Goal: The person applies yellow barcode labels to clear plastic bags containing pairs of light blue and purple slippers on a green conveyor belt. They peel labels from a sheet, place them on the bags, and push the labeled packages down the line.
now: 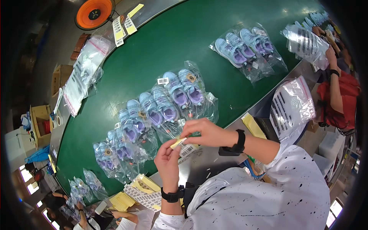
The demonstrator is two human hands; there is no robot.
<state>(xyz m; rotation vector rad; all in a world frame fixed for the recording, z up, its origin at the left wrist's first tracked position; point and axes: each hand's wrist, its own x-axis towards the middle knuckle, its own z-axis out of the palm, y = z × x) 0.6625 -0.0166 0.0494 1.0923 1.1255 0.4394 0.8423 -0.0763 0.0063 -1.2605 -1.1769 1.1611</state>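
Near the front edge of the green table, my left hand (168,160) pinches a small barcode sticker sheet (186,150) with a yellow backing. At the sheet's upper end, the fingertips of my right hand (209,133) are pinched together on its edge; whether a single sticker is lifted there is too small to tell. Just beyond my hands lies a row of light blue shoes with lilac insides, packed in clear plastic bags. The nearest bagged pair (163,109) sits right behind my fingers, and a farther pair (184,90) bears a white barcode label.
More bagged shoes (245,48) lie at the far right. Stacks of clear bags rest at the left edge (85,67) and beside my right arm (291,107). Sticker sheets (143,193) lie at the near edge. An orange fan (94,14) stands beyond. Co-workers are at both sides.
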